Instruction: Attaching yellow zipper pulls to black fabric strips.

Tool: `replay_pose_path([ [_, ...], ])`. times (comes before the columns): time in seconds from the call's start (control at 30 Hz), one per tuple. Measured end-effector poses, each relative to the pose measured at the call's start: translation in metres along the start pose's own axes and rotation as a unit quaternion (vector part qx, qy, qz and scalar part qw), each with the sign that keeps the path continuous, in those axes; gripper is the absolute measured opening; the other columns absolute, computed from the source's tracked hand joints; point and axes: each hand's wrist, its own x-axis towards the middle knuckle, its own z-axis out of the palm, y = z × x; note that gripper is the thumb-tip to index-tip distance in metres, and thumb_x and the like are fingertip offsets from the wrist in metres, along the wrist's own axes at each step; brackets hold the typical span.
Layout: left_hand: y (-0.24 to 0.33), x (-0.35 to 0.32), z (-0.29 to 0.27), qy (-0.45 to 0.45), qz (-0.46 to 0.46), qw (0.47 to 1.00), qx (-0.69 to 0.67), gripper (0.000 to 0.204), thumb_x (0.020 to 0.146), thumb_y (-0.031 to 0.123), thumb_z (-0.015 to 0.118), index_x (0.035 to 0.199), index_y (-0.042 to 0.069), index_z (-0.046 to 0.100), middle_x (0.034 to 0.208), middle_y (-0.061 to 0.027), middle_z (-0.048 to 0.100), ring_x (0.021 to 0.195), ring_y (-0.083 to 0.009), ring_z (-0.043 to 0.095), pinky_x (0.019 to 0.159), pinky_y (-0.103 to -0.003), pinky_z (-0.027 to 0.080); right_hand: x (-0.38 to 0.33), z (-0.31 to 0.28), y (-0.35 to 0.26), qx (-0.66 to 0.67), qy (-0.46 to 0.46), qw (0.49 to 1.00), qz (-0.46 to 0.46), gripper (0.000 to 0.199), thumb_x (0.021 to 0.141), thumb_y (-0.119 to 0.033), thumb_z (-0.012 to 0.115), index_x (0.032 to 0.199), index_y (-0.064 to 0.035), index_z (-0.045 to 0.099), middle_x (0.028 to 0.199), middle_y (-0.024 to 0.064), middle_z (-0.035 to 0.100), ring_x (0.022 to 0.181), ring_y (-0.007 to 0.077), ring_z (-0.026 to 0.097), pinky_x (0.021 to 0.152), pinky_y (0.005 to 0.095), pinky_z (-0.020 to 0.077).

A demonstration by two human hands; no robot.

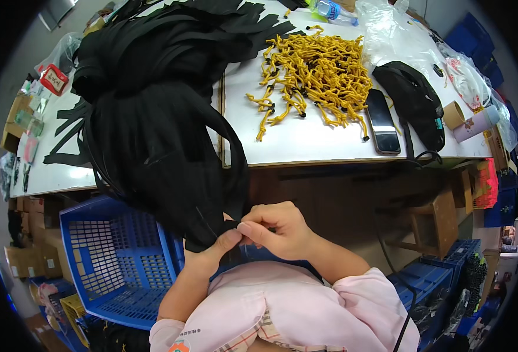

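A large bundle of black fabric straps [153,129] hangs over the table's front edge toward my chest. My left hand [213,251] is closed on the lower end of these straps, its thumb pressed on top and most of its fingers hidden behind the black fabric. My right hand [279,227] meets it at the left thumb. Its thumb and forefinger are pinched together at a black strap end, with the other fingers curled in. Just what lies between the right fingertips is small and partly covered.
On the white table [306,144] lie a heap of knotted yellow cords [320,76], a phone [383,123], a black pouch [414,100] and a lilac tumbler [476,124]. A blue plastic crate [121,258] stands at my left, a wooden stool [432,226] under the table at right.
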Motion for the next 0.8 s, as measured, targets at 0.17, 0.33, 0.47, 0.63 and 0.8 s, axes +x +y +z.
replay_pose_path([
  [0.17, -0.014, -0.004, 0.003, 0.017, 0.069, 0.992, 0.102, 0.024, 0.072, 0.018, 0.067, 0.086, 0.003, 0.055, 0.073, -0.0031, 0.055, 0.064, -0.0104, 0.050, 0.056, -0.022, 0.041, -0.002, 0.001, 0.011, -0.092, 0.041, 0.985, -0.142, 0.005, 0.072, -0.001, 0.054, 0.069, 0.0018, 0.056, 0.057, 0.0070, 0.053, 0.046, 0.0091, 0.050, 0.041, 0.0199, 0.0374],
  [0.33, -0.023, 0.010, -0.013, -0.117, 0.209, 0.957, 0.166, 0.022, 0.064, 0.011, 0.064, 0.084, 0.003, 0.058, 0.073, -0.0058, 0.057, 0.065, -0.0188, 0.054, 0.058, -0.027, 0.043, 0.006, -0.010, 0.015, -0.166, 0.076, 0.974, -0.132, 0.005, 0.073, -0.004, 0.054, 0.071, -0.0011, 0.058, 0.063, 0.0077, 0.054, 0.054, 0.0137, 0.050, 0.047, 0.0227, 0.0390],
  [0.47, -0.009, 0.008, 0.004, 0.066, -0.108, 0.988, -0.084, 0.017, 0.068, 0.009, 0.064, 0.083, 0.003, 0.057, 0.075, -0.0078, 0.057, 0.067, -0.0158, 0.055, 0.059, -0.025, 0.045, 0.043, -0.045, 0.004, -0.656, 0.264, 0.679, -0.196, 0.013, 0.070, -0.010, 0.056, 0.082, -0.0062, 0.060, 0.084, 0.0100, 0.055, 0.077, 0.0227, 0.051, 0.065, 0.0320, 0.0425],
  [0.63, -0.008, 0.016, 0.008, 0.052, -0.118, 0.980, -0.154, 0.020, 0.067, 0.005, 0.065, 0.084, 0.002, 0.056, 0.074, -0.0067, 0.057, 0.060, -0.0136, 0.053, 0.056, -0.024, 0.044, 0.065, -0.112, 0.021, -0.733, 0.271, 0.601, -0.168, 0.018, 0.066, -0.005, 0.052, 0.083, -0.0045, 0.059, 0.087, 0.0088, 0.055, 0.081, 0.0270, 0.051, 0.067, 0.0367, 0.0427],
  [0.8, -0.016, 0.017, 0.009, 0.071, -0.046, 0.988, -0.133, 0.020, 0.069, 0.005, 0.067, 0.087, 0.001, 0.058, 0.079, -0.0038, 0.058, 0.069, -0.0104, 0.054, 0.064, -0.022, 0.045, 0.048, -0.069, 0.018, -0.368, 0.324, 0.866, -0.101, 0.015, 0.068, 0.001, 0.057, 0.083, -0.0017, 0.058, 0.078, 0.0089, 0.058, 0.067, 0.0189, 0.056, 0.061, 0.0265, 0.0447],
])
